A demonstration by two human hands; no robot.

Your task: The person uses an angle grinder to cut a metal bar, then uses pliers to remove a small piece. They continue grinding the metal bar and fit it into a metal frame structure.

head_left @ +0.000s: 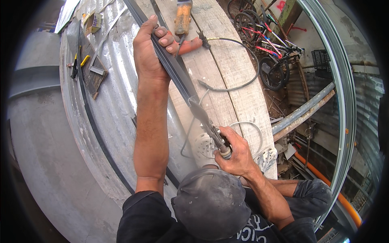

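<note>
My left hand is wrapped round a long dark grey metal channel, which runs from the top edge down toward my right hand. My right hand grips a worn metal hand tool that looks like tin snips. Its flat grey jaws meet the channel's lower end; whether they bite into it I cannot tell. Just beyond my left fingers lies an orange-handled piece with a dark end joined to a cable. A tool with an amber grip rests on the planks above it.
Wooden planks lie over corrugated metal sheet. A looped cable crosses the planks near my white perforated shoes. Left are yellow-handled pliers and a small box. Several bicycles stand below right, beyond the plank edge.
</note>
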